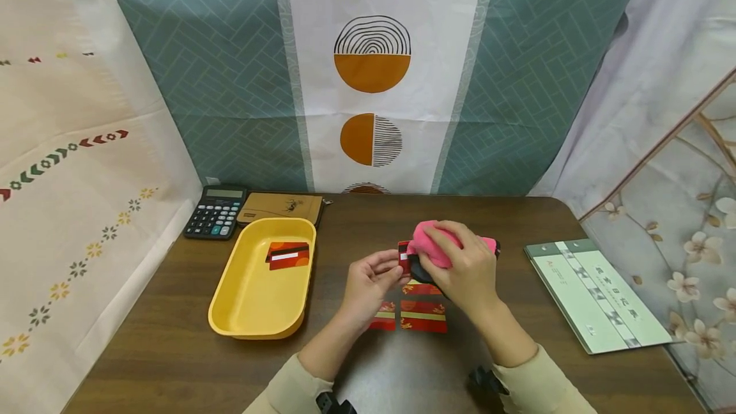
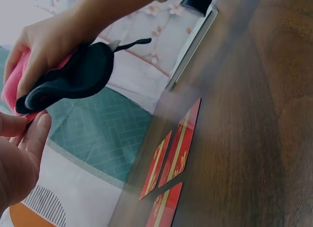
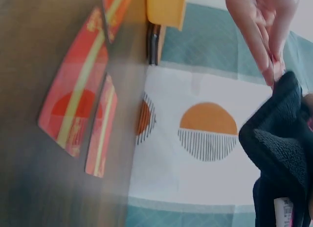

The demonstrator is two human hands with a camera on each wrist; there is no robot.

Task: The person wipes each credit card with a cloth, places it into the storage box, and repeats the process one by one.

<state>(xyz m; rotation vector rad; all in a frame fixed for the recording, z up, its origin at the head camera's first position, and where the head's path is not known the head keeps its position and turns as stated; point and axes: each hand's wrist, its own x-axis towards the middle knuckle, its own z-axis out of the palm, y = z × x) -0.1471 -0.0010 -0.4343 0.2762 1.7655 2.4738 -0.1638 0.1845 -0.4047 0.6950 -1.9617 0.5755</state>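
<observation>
In the head view my left hand pinches a red card with a dark stripe by its edge, held above the table. My right hand grips a cloth, pink on one side and black on the other, against the card's right part, covering it. The cloth's black side fills much of the left wrist view, with a thin loop hanging from it. Below the hands, several red cards with a gold band lie on the table. A yellow tray to the left holds overlapping red-orange cards.
A black calculator and a brown zipped pouch lie behind the tray at the back left. On the right is a pale green notebook. The wooden table meets patterned curtains at the back and sides.
</observation>
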